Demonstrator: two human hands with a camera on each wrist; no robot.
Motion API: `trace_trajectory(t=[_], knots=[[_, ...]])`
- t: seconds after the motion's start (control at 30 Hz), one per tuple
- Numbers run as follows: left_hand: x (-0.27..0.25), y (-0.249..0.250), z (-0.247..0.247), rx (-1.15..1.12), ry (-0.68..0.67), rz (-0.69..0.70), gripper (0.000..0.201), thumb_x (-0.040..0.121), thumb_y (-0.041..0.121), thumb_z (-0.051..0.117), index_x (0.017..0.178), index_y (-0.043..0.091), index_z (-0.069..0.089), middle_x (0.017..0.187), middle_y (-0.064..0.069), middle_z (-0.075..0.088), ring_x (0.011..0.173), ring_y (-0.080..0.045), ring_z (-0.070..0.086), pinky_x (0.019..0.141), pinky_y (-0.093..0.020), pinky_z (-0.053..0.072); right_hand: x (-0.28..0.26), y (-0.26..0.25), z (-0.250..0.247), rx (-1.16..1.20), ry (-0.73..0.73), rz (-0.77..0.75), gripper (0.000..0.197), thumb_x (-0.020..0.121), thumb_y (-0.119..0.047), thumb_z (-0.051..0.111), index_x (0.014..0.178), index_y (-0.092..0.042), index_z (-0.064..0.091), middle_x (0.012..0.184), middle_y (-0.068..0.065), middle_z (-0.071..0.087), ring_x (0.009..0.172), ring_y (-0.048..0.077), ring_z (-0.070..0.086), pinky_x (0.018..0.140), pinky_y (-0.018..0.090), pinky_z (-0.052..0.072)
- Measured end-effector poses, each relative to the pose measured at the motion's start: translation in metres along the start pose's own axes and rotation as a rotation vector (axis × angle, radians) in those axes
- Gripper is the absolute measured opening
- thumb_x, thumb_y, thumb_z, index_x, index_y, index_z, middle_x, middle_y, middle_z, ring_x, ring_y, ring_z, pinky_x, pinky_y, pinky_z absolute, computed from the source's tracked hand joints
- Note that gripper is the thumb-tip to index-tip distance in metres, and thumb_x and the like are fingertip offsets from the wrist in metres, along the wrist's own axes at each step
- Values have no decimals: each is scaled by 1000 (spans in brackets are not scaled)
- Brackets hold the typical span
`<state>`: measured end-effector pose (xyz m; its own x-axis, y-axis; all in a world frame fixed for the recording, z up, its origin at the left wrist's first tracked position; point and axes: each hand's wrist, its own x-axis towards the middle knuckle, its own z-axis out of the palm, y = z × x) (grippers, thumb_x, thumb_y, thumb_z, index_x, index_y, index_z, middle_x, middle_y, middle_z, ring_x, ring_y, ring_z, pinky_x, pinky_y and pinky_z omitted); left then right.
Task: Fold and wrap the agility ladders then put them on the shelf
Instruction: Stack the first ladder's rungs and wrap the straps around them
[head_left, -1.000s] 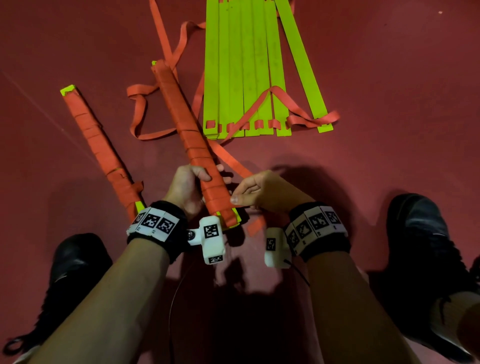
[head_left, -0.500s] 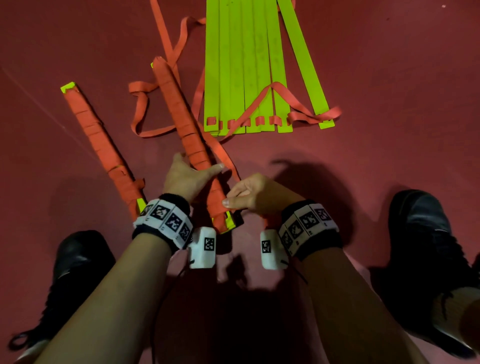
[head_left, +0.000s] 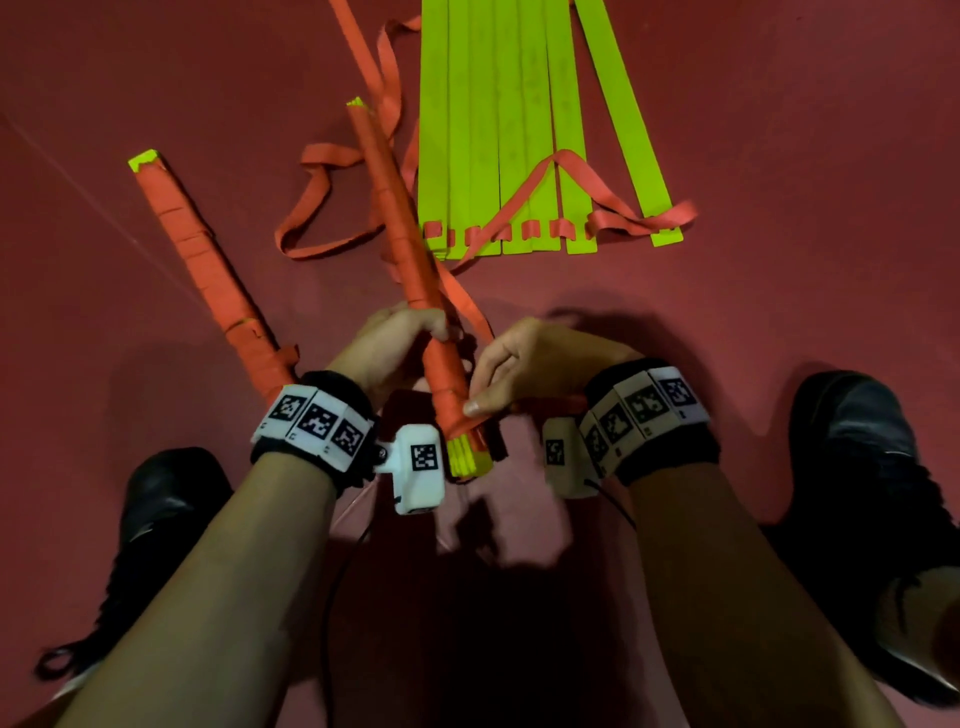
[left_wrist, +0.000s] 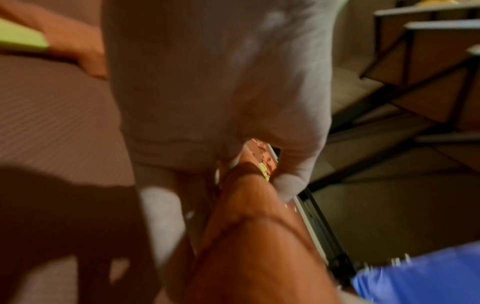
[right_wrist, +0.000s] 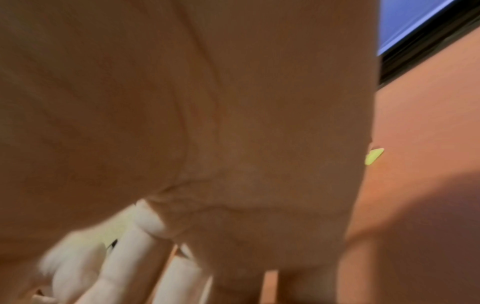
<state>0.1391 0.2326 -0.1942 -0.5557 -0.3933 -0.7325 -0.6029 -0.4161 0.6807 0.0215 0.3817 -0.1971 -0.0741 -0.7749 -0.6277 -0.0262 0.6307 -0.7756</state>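
Note:
In the head view my left hand (head_left: 400, 338) grips a folded ladder bundle (head_left: 400, 234) wound in orange strap, its yellow-green rung ends (head_left: 467, 457) sticking out near my wrists. My right hand (head_left: 498, 379) pinches the orange strap (head_left: 545, 402) against the bundle's lower end. A loose tail of strap (head_left: 462, 301) runs from the bundle up the floor. A second wrapped bundle (head_left: 208, 260) lies on the floor to the left. An unfolded ladder of yellow-green rungs (head_left: 519, 130) with orange straps lies ahead. Both wrist views are blurred and mostly filled by my palms.
The floor (head_left: 779, 156) is dark red. My black shoes (head_left: 862, 478) sit at the right and lower left (head_left: 166, 499). More loose orange strap (head_left: 317, 208) loops between the two bundles. In the left wrist view dark shelf frames (left_wrist: 428, 61) stand at the right.
The held bundle has risen and tilted more upright. My left hand has closed around it, and my right hand has moved in with the strap against its lower end.

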Motion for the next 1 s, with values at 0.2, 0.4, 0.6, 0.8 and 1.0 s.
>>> trace_trajectory(t=[0.2,0.4,0.6,0.8,1.0], knots=[[-1,5,-2,-120,-135,-111,34,92,7,35,104,1,66,70,-6,72,55,-16,69,43,-17,48,7,3,5,-20,71,-60,23,69,-28,94,74,-19,74,64,-11,68,62,0,59,69,24,45],[3,-4,-8,-303,-162,-122,50,88,12,35,125,-3,65,115,-17,72,81,-19,75,49,-20,51,7,15,14,-18,75,47,53,70,-58,85,79,-8,68,63,2,52,59,21,50,57,32,41],[9,-6,-4,222,46,-11,25,91,33,76,108,18,68,93,1,78,81,-16,74,70,-30,60,13,10,19,-85,77,-26,39,75,-48,86,73,-10,79,72,7,76,65,12,60,71,31,46],[15,-8,-6,377,183,-34,14,86,19,78,92,18,66,87,-4,70,73,-17,66,64,-28,55,12,19,10,-40,-19,1,16,79,-29,87,86,-16,83,86,8,79,88,20,75,95,41,57],[16,-11,-11,340,184,-58,20,82,18,74,101,13,70,87,-5,72,74,-21,68,63,-28,55,12,22,7,-27,69,-71,13,83,-20,83,71,-24,79,70,-9,74,65,-2,62,68,14,46]])
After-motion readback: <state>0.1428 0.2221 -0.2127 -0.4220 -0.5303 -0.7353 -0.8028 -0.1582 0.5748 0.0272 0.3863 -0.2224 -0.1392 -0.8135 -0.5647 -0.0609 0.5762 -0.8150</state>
